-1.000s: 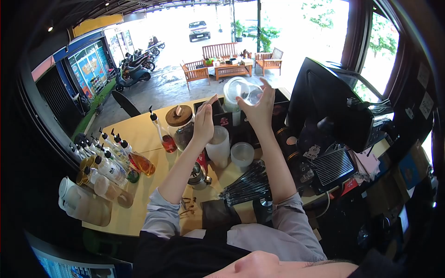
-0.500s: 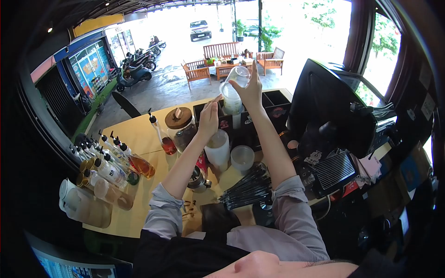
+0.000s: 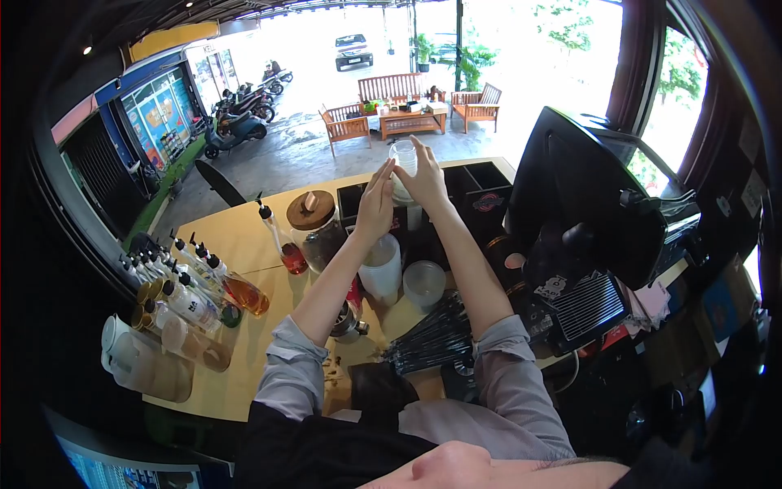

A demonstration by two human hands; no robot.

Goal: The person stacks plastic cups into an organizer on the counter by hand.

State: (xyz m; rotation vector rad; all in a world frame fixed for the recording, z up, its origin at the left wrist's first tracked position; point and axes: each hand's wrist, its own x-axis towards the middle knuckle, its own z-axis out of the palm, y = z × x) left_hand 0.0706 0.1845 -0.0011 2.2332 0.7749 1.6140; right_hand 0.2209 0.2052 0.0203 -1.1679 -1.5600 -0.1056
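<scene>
Both hands are raised at a stack of clear plastic cups point(image 3: 403, 151) that stands in the black compartment box point(image 3: 481, 176). My left hand point(image 3: 376, 205) is beside the stack's left side, its fingers extended and close together. On the right side, my right hand point(image 3: 423, 179) has its fingers stretched upward, thumb toward the left hand. The hands partly hide the cups, so firm contact cannot be made out. Below them stand a frosted tall container point(image 3: 380, 273) and a round clear tub point(image 3: 423, 284). A wooden-lidded jar point(image 3: 312, 213) is left of my left hand.
Pump bottles point(image 3: 236, 289) and a lidded pitcher point(image 3: 134, 359) stand at the left. Black wrapped straws point(image 3: 428, 338) and a metal portafilter point(image 3: 346, 324) lie nearer me. A large black machine point(image 3: 578, 187) rises at the right, with a slatted drip tray point(image 3: 586, 306).
My right hand has come down and left, closer to my left hand. The upper clear cup it was at has lowered onto the stack.
</scene>
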